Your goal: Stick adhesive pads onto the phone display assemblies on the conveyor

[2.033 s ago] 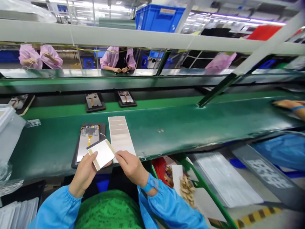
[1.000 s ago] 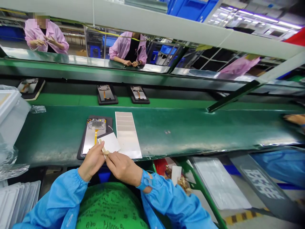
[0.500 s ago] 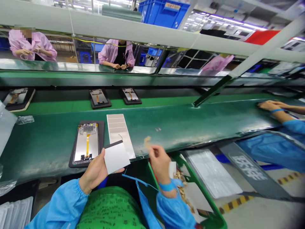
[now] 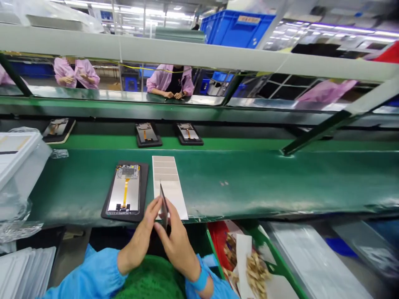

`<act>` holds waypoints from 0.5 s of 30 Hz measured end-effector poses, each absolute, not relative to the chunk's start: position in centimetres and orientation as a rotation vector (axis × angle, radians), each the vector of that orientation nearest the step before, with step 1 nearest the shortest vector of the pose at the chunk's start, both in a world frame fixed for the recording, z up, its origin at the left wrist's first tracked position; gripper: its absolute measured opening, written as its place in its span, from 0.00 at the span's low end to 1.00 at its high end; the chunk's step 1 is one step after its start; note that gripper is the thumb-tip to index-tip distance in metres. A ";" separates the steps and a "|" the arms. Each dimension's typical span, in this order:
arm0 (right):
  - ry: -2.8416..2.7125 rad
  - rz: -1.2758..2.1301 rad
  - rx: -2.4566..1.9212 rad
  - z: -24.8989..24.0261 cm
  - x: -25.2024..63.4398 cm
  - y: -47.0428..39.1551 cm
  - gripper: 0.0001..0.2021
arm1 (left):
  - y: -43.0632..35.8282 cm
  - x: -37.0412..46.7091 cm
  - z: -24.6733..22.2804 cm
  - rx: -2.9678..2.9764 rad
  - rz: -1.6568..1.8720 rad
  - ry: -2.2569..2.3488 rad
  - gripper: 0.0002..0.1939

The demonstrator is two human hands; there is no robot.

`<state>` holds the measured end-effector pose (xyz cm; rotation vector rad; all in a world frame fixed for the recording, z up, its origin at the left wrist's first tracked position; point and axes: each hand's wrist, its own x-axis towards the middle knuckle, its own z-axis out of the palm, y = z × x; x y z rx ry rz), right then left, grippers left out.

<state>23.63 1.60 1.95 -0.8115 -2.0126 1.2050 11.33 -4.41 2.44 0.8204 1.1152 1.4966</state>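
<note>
A thin, flat battery (image 4: 164, 205), with a dark edge strip and a short wire on top, stands nearly edge-on between my two hands. My left hand (image 4: 139, 238) presses on its left side with straight fingers. On the other side, my right hand (image 4: 178, 241) holds it between thumb and fingers. Behind them a white sheet of grey adhesive strips (image 4: 165, 168) lies on the green bench. Left of that sheet, an opened tablet (image 4: 125, 190) with an orange ribbon cable rests on a dark foam pad (image 4: 143, 174).
Several tablets on pads, one of them a tablet (image 4: 188, 133), sit on the green conveyor (image 4: 109, 143) behind the bench. A green bin (image 4: 277, 259) with scraps is at lower right. White trays (image 4: 23, 166) stand at left. A slanted post (image 4: 314, 133) rises at right.
My right hand has left the bin side, where it held a tan strip, and joined my left hand at the battery. The battery has turned edge-on. The view has swung left.
</note>
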 end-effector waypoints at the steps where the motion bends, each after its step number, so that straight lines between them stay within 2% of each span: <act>1: -1.935 1.288 -0.829 2.2 22.6 1.7 0.29 | -5.1 10.0 2.5 0.887 1.503 1.266 0.27; 3: -1.784 1.566 -0.813 2.4 21.0 1.7 0.25 | -6.4 7.1 2.6 0.838 1.553 1.498 0.28; 5: -1.729 1.850 -0.735 2.8 19.5 1.7 0.24 | -7.5 4.3 2.4 0.651 1.593 1.539 0.30; 7: -1.931 1.885 -0.626 3.3 18.1 2.2 0.21 | -8.3 1.7 2.1 0.492 1.587 1.457 0.27; 8: -2.107 1.760 -0.587 3.6 17.4 2.8 0.19 | -8.8 0.4 1.9 0.427 1.587 1.418 0.26; 10: -2.433 1.290 -0.566 4.1 15.7 4.8 0.15 | -9.8 -2.0 1.4 0.299 1.613 1.407 0.25; 13: -2.729 0.486 -0.422 4.3 12.6 9.1 0.14 | -11.2 -5.3 0.7 0.158 1.630 1.451 0.30; 15: -2.869 0.113 -0.124 4.0 10.3 11.7 0.14 | -11.7 -7.1 0.2 0.127 1.621 1.474 0.36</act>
